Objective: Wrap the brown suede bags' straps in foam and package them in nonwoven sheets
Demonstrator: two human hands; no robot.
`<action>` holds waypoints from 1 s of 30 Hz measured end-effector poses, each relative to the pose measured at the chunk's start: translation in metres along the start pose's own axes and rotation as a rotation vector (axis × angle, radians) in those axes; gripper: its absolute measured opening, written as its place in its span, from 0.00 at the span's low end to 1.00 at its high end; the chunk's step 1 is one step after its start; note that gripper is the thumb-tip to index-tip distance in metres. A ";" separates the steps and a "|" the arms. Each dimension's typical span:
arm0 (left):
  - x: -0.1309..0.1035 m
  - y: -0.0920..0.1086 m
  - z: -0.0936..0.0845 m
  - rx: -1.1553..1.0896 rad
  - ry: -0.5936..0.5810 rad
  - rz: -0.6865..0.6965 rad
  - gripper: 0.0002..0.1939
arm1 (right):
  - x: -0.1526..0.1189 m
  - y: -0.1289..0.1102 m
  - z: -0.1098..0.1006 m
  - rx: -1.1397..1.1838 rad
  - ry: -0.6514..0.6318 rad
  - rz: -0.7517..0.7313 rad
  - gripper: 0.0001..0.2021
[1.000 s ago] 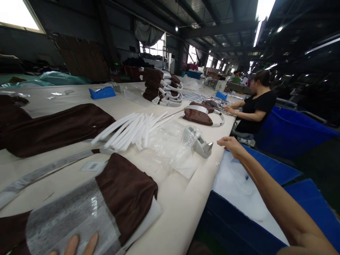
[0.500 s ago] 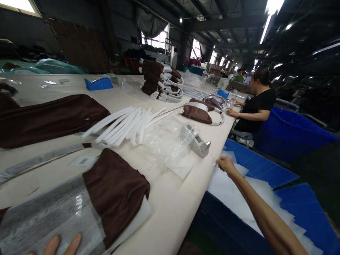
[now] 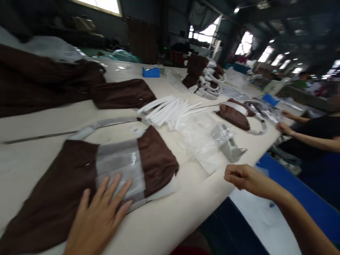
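A brown handbag (image 3: 156, 159) lies flat on the table in front of me, a translucent wrap band (image 3: 117, 159) round its middle and its handle (image 3: 111, 121) covered in pale wrapping. My left hand (image 3: 101, 209) rests on the bag and the lower edge of the band, fingers spread. Over the table's right edge, my right hand (image 3: 245, 179) is closed with its fingers curled in; what it holds, if anything, is hidden. Just beyond it stands a grey tape dispenser (image 3: 231, 148), partly under crumpled clear plastic (image 3: 196, 136).
White foam tubes (image 3: 170, 109) lie behind the bag. Stacked brown bags (image 3: 196, 71) and a blue holder (image 3: 151, 72) stand farther back. More brown bags (image 3: 122, 94) are at left. A blue bin with white sheets (image 3: 260, 209) sits below right. A co-worker's hands (image 3: 285, 127) touch plastic-wrapped goods.
The view has swung left. My right hand has come up and back from the table edge above the bin, still closed. My left hand now shows fully on the bag.
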State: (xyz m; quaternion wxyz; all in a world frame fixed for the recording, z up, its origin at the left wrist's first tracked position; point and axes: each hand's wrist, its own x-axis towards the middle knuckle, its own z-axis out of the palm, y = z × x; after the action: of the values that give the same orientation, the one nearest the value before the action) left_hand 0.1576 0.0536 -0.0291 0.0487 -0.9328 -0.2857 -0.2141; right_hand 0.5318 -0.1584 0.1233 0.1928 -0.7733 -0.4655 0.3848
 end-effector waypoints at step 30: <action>-0.008 0.011 0.003 -0.022 0.167 -0.176 0.24 | 0.085 -0.198 0.101 0.678 -0.778 -0.547 0.21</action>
State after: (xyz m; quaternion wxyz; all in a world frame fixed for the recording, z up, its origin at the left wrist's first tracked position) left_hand 0.1589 0.0414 -0.0351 0.0430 -0.8835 -0.3590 -0.2979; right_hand 0.3635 0.0071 0.1540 0.3370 -0.3220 -0.5357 0.7041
